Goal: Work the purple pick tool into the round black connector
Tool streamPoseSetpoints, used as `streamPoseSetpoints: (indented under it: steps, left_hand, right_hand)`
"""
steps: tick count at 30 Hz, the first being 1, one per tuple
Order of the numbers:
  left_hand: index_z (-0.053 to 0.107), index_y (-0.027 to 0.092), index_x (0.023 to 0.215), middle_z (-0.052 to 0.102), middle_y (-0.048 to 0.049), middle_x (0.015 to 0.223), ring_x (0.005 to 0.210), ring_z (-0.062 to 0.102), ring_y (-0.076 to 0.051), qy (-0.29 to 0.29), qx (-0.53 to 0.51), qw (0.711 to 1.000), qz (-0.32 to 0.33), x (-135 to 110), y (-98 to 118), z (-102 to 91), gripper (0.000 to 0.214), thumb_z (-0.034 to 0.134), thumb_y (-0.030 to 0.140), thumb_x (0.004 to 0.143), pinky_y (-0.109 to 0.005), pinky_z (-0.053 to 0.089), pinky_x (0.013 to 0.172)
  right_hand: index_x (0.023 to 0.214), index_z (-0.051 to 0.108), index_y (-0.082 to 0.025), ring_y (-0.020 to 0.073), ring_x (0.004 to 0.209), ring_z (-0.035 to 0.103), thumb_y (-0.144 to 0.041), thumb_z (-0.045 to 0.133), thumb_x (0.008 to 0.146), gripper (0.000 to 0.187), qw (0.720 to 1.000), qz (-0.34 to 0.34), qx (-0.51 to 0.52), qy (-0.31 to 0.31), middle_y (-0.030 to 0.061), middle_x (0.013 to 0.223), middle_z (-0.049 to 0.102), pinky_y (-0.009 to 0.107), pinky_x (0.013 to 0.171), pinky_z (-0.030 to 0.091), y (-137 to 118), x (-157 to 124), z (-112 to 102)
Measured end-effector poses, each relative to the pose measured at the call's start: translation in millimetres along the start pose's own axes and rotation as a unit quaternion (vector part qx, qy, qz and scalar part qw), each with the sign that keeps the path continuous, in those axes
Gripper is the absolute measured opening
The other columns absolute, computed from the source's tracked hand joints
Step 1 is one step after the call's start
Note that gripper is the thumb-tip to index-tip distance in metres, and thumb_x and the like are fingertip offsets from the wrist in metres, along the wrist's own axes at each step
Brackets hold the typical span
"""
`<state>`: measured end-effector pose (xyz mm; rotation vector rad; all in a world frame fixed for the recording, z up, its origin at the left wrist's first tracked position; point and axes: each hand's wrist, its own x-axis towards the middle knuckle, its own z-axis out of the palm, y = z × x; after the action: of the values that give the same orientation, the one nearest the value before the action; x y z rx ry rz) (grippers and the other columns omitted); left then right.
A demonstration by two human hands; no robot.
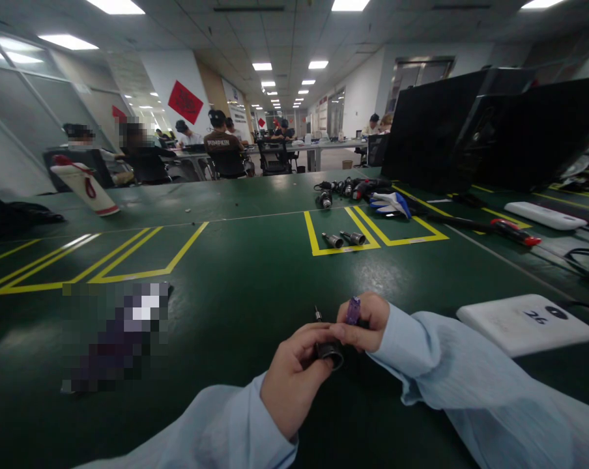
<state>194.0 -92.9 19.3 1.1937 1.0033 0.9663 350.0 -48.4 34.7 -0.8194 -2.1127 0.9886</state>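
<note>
My left hand [293, 378] is closed around a dark metal socket bit [338, 355]. Its round open end faces me, and a thin shank tip [318, 314] pokes out beyond my fingers. Meeting it from the right, my right hand [373, 320] has its fingers curled and its thumb against the socket and my left fingertips. A purple patterned piece [354, 311] shows at the right fingers; whether it is held or worn, I cannot tell. Ahead, two similar socket bits [333, 240] lie inside a yellow-taped box [315, 253] on the green table [245, 286].
A blurred dark packet [113, 345] lies left. White flat boxes [524, 326] and a red-tipped tool [515, 232] are right. Blue-white gloves [391, 204] lie beside dark tools [326, 198]. Black monitors [436, 130] stand back right, a pale container [86, 189] back left. People sit beyond.
</note>
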Motion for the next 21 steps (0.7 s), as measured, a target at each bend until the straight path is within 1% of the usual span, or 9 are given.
streamPoseSetpoints:
  steps: [2,4,7,9,11,17,19,21]
  left_hand:
    - [0.066,0.015,0.08,0.058,-0.0074,0.101,0.092,0.056,-0.021,0.0,0.009,1.0,0.01,0,-2,0.8,0.023,0.056,0.006,0.061,-0.033,0.043,0.085]
    - [0.066,0.016,0.08,0.058,-0.0073,0.102,0.092,0.056,-0.021,0.001,0.013,1.0,0.015,0,-4,0.6,0.023,0.055,0.005,0.061,-0.032,0.044,0.084]
    - [0.065,0.015,0.081,0.058,-0.0077,0.102,0.092,0.055,-0.021,0.003,0.018,1.0,0.015,1,-3,-1.3,0.023,0.055,0.006,0.062,-0.032,0.044,0.084]
    - [0.065,0.015,0.082,0.059,-0.008,0.103,0.094,0.055,-0.021,0.005,0.02,1.0,0.017,1,-1,-3.0,0.024,0.054,0.007,0.063,-0.033,0.044,0.084]
    - [0.065,0.015,0.084,0.059,-0.0083,0.104,0.095,0.055,-0.022,0.007,0.019,1.0,0.018,1,1,-4.5,0.025,0.053,0.007,0.064,-0.033,0.044,0.084]
    - [0.065,0.015,0.085,0.06,-0.0077,0.104,0.094,0.056,-0.022,0.018,0.008,1.0,0.008,2,3,-6.4,0.026,0.054,0.007,0.063,-0.033,0.045,0.084]
    - [0.065,0.015,0.085,0.06,-0.0077,0.103,0.094,0.056,-0.022,0.023,0.001,1.0,0.003,4,2,-8.3,0.025,0.055,0.008,0.063,-0.034,0.045,0.084]
    - [0.064,0.015,0.088,0.062,-0.0076,0.101,0.092,0.057,-0.022,0.03,-0.021,0.999,-0.011,6,2,-11.7,0.027,0.056,0.01,0.063,-0.036,0.046,0.083]
  right_hand:
    - [0.054,0.053,-0.013,0.0043,0.035,0.041,-0.03,0.054,0.074,0.026,0.999,0.036,0.015,0.017,-0.0044,0.04,0.045,0.014,0.034,0.03,1,0,0]
    - [0.053,0.052,-0.013,0.0039,0.033,0.04,-0.032,0.055,0.073,0.028,0.995,0.077,0.055,0.028,-0.0047,0.038,0.044,0.014,0.033,0.029,2,0,-1]
    - [0.052,0.051,-0.012,0.0036,0.032,0.04,-0.036,0.057,0.071,0.03,0.984,0.117,0.133,0.018,-0.0049,0.037,0.044,0.014,0.032,0.028,3,0,-2]
    - [0.052,0.051,-0.012,0.0038,0.031,0.04,-0.039,0.058,0.069,0.032,0.98,0.125,0.154,0.003,-0.005,0.036,0.044,0.014,0.031,0.028,4,1,-1]
    - [0.053,0.051,-0.012,0.004,0.031,0.04,-0.04,0.06,0.067,0.033,0.98,0.124,0.153,-0.005,-0.0051,0.036,0.045,0.014,0.031,0.028,5,1,-1]
    - [0.052,0.054,-0.012,0.0038,0.032,0.04,-0.037,0.058,0.07,0.031,0.992,0.089,0.084,0.005,-0.0043,0.037,0.046,0.015,0.033,0.028,4,-1,1]
    - [0.052,0.054,-0.012,0.004,0.031,0.04,-0.038,0.059,0.069,0.031,0.991,0.103,0.084,0.012,-0.0046,0.036,0.046,0.015,0.033,0.028,5,0,2]
    - [0.052,0.053,-0.012,0.004,0.03,0.039,-0.039,0.06,0.068,0.032,0.981,0.144,0.129,0.021,-0.0051,0.034,0.045,0.015,0.033,0.027,8,2,3]
